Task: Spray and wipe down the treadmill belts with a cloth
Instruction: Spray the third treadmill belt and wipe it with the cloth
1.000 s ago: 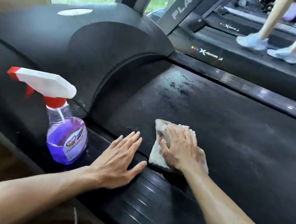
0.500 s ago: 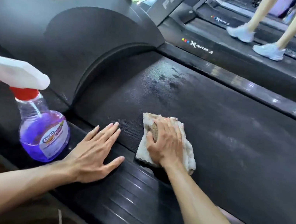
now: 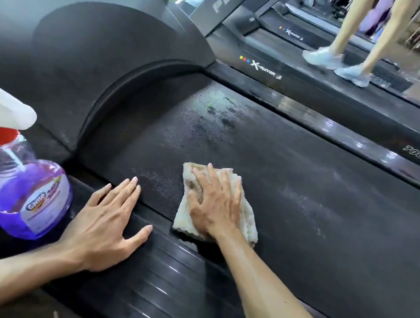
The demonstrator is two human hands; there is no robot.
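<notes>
right hand (image 3: 213, 206) flat, fingers spread, pressing cloth (image 3: 244, 219) onto treadmill belt (image 3: 331, 219) | left hand (image 3: 108, 222) open, palm down on side rail (image 3: 171, 276), just left of cloth | spray bottle (image 3: 25, 190) upright beside left hand's outer side

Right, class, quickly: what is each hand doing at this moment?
Left hand: open, flat on the side rail, holding nothing.
Right hand: open, pressing the cloth onto the belt.
</notes>
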